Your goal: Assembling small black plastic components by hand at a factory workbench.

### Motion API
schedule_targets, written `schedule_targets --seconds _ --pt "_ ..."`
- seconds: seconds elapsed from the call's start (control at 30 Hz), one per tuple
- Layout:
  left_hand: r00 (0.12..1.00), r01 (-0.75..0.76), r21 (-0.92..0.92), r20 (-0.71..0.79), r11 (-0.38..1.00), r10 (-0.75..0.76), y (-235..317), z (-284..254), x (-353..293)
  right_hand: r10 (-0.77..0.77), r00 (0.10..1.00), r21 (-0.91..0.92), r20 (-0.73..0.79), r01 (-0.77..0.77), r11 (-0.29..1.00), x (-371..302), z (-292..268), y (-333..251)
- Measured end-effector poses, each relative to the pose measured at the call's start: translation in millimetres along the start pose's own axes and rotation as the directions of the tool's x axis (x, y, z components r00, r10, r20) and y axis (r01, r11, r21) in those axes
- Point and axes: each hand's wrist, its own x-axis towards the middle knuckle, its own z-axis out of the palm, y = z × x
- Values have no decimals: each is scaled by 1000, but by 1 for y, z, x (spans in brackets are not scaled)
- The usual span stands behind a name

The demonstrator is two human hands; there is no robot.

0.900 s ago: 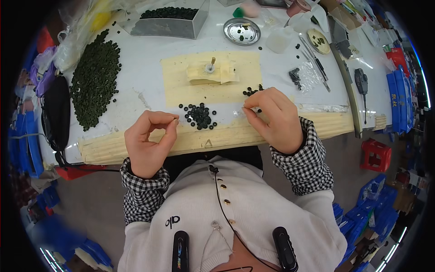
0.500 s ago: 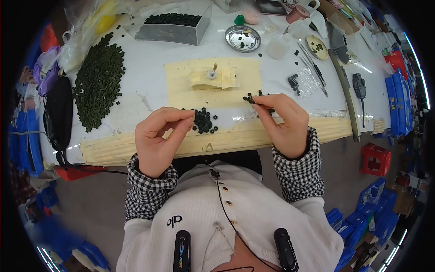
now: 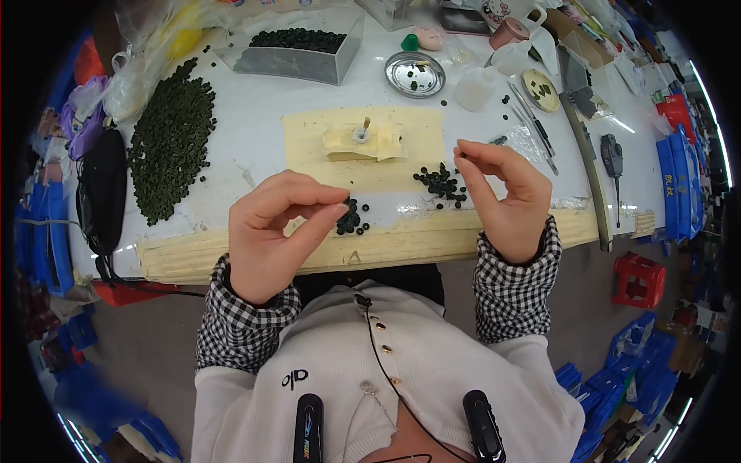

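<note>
My left hand (image 3: 279, 224) is closed in a pinch over the left pile of small dark green, ring-like beads (image 3: 353, 219) near the table's front edge. Whatever its fingertips hold, if anything, is too small to make out. To the right, my right hand (image 3: 512, 199) pinches a small dark bead (image 3: 461, 156) between thumb and forefinger, raised beside a second loose pile of dark beads (image 3: 440, 184). Behind the two piles sits a block wrapped in cream tape (image 3: 347, 145), with a small upright peg (image 3: 366, 125) on top. Cream paper (image 3: 305, 131) lies under it.
A big heap of dark green pieces (image 3: 171, 143) covers the left side. At the back stand a clear box of beads (image 3: 297, 68) and a round metal dish (image 3: 415, 76). Tweezers (image 3: 532, 114), a shallow cream dish (image 3: 540, 89) and a handheld radio (image 3: 612, 158) lie to the right.
My right hand has lifted away from its pile, moving right and back with a small bead, so that pile shows more. My left hand has shifted slightly right over its own pile.
</note>
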Motion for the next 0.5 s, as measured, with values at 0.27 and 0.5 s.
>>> schedule_targets --seconds 0.27,0.5 --pt "982 81 -432 191 898 4 18 15 40 -460 887 108 33 454 884 33 31 -28" --pt "968 108 -507 251 855 27 -6 4 43 -545 838 162 30 534 830 27 40 -13"
